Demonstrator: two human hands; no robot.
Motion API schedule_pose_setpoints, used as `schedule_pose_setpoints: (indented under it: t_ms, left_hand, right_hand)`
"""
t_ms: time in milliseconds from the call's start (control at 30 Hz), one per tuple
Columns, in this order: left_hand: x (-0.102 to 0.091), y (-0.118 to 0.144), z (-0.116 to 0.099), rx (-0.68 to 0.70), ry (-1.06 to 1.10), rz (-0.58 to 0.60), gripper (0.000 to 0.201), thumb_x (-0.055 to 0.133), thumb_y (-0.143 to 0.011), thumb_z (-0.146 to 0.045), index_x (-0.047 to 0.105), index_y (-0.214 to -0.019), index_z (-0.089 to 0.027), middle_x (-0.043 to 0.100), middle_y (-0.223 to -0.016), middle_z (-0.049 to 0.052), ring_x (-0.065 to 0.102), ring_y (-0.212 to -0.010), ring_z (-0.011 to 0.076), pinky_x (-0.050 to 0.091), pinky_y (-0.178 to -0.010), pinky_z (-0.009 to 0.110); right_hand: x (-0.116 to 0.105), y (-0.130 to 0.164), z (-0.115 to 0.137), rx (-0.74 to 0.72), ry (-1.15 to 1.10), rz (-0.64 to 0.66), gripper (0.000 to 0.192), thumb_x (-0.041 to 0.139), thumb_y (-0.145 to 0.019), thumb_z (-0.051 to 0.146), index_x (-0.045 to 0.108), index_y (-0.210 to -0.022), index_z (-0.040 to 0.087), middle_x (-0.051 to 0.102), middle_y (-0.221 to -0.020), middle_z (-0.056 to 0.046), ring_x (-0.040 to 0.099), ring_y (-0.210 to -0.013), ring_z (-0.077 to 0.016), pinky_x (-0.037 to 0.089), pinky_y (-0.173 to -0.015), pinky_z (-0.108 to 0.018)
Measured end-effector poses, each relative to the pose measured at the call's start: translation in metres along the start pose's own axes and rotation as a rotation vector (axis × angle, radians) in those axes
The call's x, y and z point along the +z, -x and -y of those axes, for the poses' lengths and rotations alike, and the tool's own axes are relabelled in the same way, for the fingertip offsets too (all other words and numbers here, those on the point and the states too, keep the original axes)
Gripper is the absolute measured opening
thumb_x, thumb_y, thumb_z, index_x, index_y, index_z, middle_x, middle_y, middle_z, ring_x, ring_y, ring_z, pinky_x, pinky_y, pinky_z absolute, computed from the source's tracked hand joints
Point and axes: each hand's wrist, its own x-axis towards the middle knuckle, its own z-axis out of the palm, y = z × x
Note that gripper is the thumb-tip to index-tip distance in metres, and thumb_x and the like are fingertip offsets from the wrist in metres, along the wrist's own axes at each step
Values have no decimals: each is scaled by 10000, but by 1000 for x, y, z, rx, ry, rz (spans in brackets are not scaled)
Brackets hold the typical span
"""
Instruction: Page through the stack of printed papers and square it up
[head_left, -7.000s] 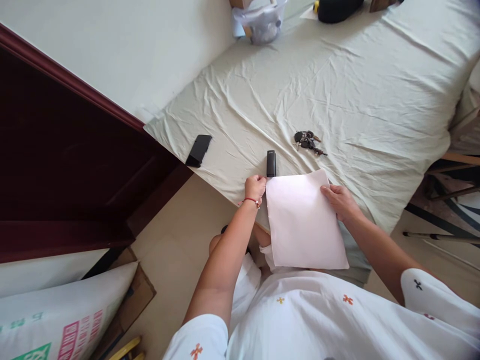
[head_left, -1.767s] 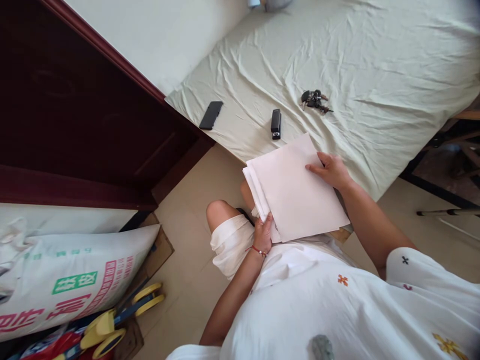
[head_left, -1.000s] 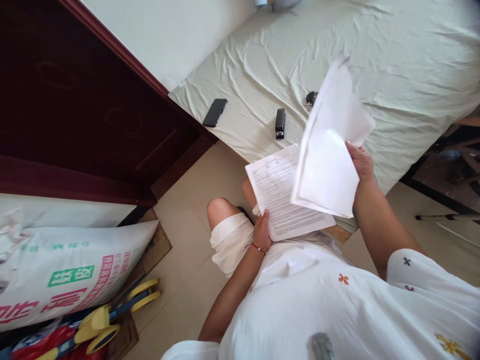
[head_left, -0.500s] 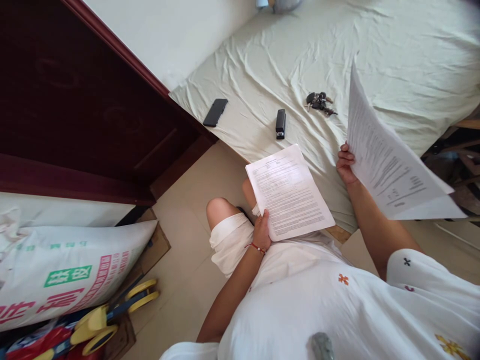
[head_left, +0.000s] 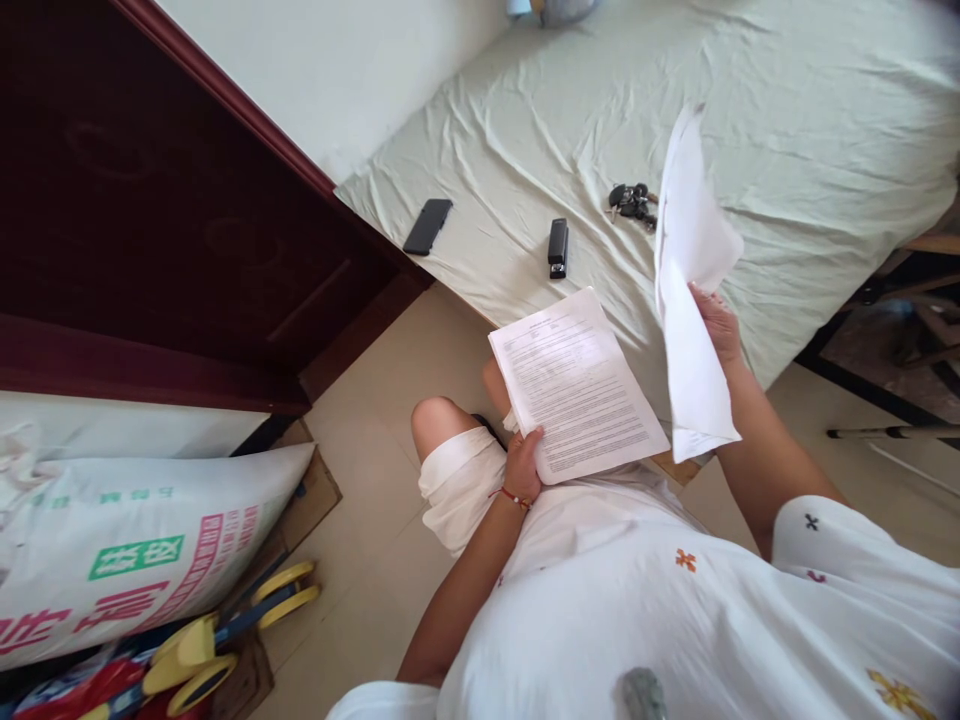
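My left hand [head_left: 523, 465] grips the lower left edge of a stack of printed sheets [head_left: 581, 390] lying on my lap, thumb on top and fingers beneath. My right hand [head_left: 718, 322] is closed on the edge of some loose paper sheets [head_left: 694, 290], held up over the front edge of the bed. These sheets are curled, with their blank white side towards me. A black stapler [head_left: 558, 248] lies on the bed beyond the stack. A bunch of keys [head_left: 632, 203] is just left of the raised sheets, partly covered by them.
A black phone-like slab [head_left: 428, 227] rests near the left corner of the green bed sheet [head_left: 510, 150]. To the left are a dark red door [head_left: 150, 200], a printed white sack [head_left: 150, 540] and a yellow-wheeled toy [head_left: 195, 650]. A dark metal frame [head_left: 877, 390] stands at right.
My right hand has turned over and moved slightly right. Its sheets have swung left and folded, so their print no longer faces me. The left hand and its stack stay in place.
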Motion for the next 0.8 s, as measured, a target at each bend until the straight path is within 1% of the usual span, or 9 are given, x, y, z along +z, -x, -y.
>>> schedule_pose_setpoints:
  t_ms: [100, 267, 400, 500, 567, 633, 700, 800]
  left_hand:
    - [2, 2, -1, 3, -1, 1, 613, 988, -575, -457, 803, -1061, -132, 841, -1080, 150, 724, -1249, 390, 503, -1173, 550]
    - [5, 4, -2, 17, -15, 16, 653, 995, -586, -474, 798, -1104, -128, 835, -1117, 159, 715, -1267, 386, 492, -1181, 558]
    - [4, 4, -2, 17, -19, 18, 673, 997, -597, -472, 793, -1136, -124, 834, -1121, 161, 705, -1286, 387, 481, -1192, 558]
    - [3, 4, -1, 16, -28, 10, 668, 998, -601, -469, 794, -1142, -133, 836, -1125, 148, 719, -1265, 370, 477, -1197, 544]
    - [2, 3, 0, 19, -37, 4, 666, 998, -600, -471, 796, -1142, -141, 838, -1120, 137, 736, -1232, 357, 484, -1190, 535]
    - [1, 3, 1, 31, -48, 12, 644, 990, -613, -478, 799, -1134, -150, 838, -1125, 132, 750, -1199, 347, 505, -1166, 525]
    - [0, 2, 3, 51, -62, 28, 612, 979, -631, -487, 805, -1119, -163, 834, -1144, 132, 757, -1177, 343, 535, -1130, 512]
    - [-1, 1, 4, 66, -96, 15, 562, 985, -609, -492, 817, -1047, -183, 841, -1101, 122, 768, -1128, 353, 576, -1057, 498]
  right_hand:
    - [3, 1, 1, 6, -16, -38, 339, 843, -710, 531, 681, -881, 287, 738, -784, -15, 757, -846, -289, 611, -680, -413]
    - [5, 0, 1, 2, -89, -64, 346, 865, -679, 476, 701, -904, 269, 773, -883, -9, 744, -843, -245, 622, -723, -380]
    - [7, 3, 3, -5, -49, -19, 315, 840, -707, 502, 681, -881, 293, 761, -869, -16, 755, -896, -273, 635, -735, -415]
    - [9, 5, 5, -32, -55, -5, 322, 854, -682, 498, 656, -824, 288, 749, -871, -30, 756, -911, -280, 635, -719, -413]
    - [11, 6, 4, -43, -55, 9, 350, 870, -665, 504, 659, -828, 277, 749, -886, -33, 754, -923, -280, 633, -725, -409]
    - [13, 8, 1, -73, -5, 16, 380, 877, -667, 520, 676, -873, 272, 757, -907, -32, 753, -924, -278, 629, -727, -403]
    - [15, 11, -4, -108, 90, 21, 395, 871, -692, 522, 699, -943, 268, 767, -923, -34, 747, -876, -266, 619, -707, -389]
    - [16, 16, -12, -143, 319, 96, 341, 819, -770, 492, 712, -976, 242, 758, -867, -35, 702, -744, -233, 578, -627, -352]
